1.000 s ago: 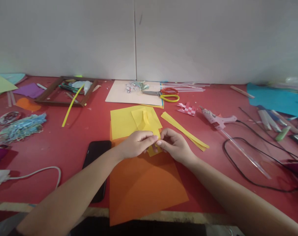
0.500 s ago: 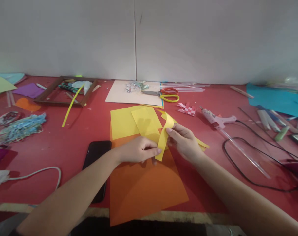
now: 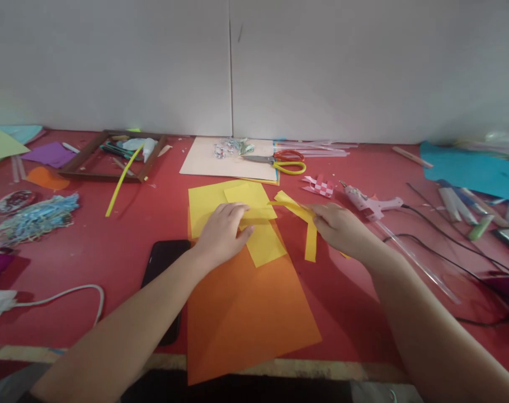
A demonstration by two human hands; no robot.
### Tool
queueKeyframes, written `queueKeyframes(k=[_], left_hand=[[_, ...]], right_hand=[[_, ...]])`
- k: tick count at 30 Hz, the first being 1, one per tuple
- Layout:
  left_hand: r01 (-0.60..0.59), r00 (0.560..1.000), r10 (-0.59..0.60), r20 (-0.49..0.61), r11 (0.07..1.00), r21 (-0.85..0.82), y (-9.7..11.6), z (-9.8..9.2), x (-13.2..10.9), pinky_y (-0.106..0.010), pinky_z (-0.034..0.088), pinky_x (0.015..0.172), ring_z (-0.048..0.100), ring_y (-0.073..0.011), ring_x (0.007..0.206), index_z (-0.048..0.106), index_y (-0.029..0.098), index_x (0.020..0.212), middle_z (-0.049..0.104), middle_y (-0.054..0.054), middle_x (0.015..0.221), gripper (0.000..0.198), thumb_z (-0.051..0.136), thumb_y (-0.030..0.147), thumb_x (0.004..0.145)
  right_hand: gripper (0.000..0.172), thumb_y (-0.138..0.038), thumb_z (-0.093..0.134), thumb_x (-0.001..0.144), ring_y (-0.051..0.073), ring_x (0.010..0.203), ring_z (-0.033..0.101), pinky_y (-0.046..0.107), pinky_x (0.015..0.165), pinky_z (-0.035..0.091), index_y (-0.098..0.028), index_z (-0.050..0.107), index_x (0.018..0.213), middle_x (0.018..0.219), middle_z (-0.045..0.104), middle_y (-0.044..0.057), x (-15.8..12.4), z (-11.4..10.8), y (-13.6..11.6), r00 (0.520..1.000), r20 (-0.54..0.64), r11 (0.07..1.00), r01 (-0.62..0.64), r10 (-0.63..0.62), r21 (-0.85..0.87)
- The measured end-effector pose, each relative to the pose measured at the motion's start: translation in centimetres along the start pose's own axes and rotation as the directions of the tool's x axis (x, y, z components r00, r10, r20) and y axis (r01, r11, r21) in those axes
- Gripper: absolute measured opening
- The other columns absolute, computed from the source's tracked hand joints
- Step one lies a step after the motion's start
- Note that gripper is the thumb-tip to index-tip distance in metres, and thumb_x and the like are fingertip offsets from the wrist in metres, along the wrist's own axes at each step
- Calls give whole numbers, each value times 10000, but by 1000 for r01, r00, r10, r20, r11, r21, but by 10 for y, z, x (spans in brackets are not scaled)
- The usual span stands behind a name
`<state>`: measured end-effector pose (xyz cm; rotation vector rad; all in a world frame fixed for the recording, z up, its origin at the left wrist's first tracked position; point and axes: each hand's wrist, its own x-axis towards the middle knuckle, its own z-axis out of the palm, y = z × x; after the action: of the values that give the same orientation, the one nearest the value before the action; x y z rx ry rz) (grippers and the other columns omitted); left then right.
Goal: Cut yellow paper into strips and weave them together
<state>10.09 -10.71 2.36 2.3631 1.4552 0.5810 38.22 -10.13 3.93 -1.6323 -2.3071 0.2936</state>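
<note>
My left hand [image 3: 222, 232] lies flat, fingers stretched out, on a yellow paper piece [image 3: 258, 235] that rests on a larger yellow sheet [image 3: 204, 207] and an orange sheet [image 3: 246, 313]. My right hand [image 3: 338, 226] is closed on a yellow paper strip [image 3: 310, 238], one end hanging down over the red table [image 3: 124, 235], the other reaching left toward my left hand. More yellow strips [image 3: 288, 201] lie just beyond my right hand.
A black phone [image 3: 164, 268] lies left of the orange sheet. A pink glue gun [image 3: 370, 204] with black cable [image 3: 426, 280] sits right. Scissors [image 3: 283, 162] rest on a beige sheet at the back. A wooden frame [image 3: 112, 157] and thread bundle [image 3: 36, 215] are left.
My right hand pulled the yellow strip away to the right. My left hand let go, moved forward and flattened on the yellow paper piece.
</note>
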Motion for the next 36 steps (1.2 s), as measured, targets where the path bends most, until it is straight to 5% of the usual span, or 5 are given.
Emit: queueKeyframes(k=[7, 14, 20, 27, 36], left_hand=[[28, 984, -57, 167, 984, 175, 0, 4, -3, -540, 199, 1185, 220, -310, 1482, 355, 128, 1468, 315, -150, 1577, 639, 417, 504, 955], [29, 992, -54, 116, 978, 207, 2, 2, -2, -558, 248, 1150, 376, -327, 1400, 443, 127, 1397, 456, -152, 1495, 571, 430, 490, 956], [82, 996, -76, -36, 971, 223, 1, -3, -1, -478, 446, 971, 585, -324, 1130, 503, 113, 1308, 626, -164, 1259, 419, 445, 338, 959], [111, 985, -75, -156, 967, 231, -7, 8, -3, -558, 285, 1126, 312, -399, 1413, 320, 62, 1426, 402, -273, 1482, 681, 506, 483, 924], [191, 980, -179, -87, 969, 160, -16, 17, 1, -537, 287, 1128, 317, -393, 1420, 249, 79, 1463, 379, -276, 1498, 776, 513, 544, 900]], right_hand=[[361, -194, 475, 797, 264, 794, 681, 328, 615, 478, -198, 686, 1090, 843, 738, 71, -2, -10, 12, 993, 34, 985, -103, 109, -142], [284, -233, 500, 847, 347, 999, 618, 450, 860, 468, -114, 697, 1011, 988, 691, 180, 0, 4, 31, 994, -100, 951, -74, 46, -301], [208, -240, 488, 905, 299, 943, 630, 441, 851, 488, -178, 680, 953, 948, 704, 118, -1, 18, 7, 972, -233, 995, 12, -34, -99], [547, -467, 604, 884, 361, 1358, 404, 541, 1087, 392, -160, 541, 1333, 1435, 523, 164, -13, 36, -52, 967, -4, 964, 253, -253, 78], [700, 39, 374, 807, 293, 1440, 322, 545, 1101, 384, -165, 386, 1477, 1478, 486, 147, -14, 42, -58, 894, 227, 921, 362, -387, 144]])
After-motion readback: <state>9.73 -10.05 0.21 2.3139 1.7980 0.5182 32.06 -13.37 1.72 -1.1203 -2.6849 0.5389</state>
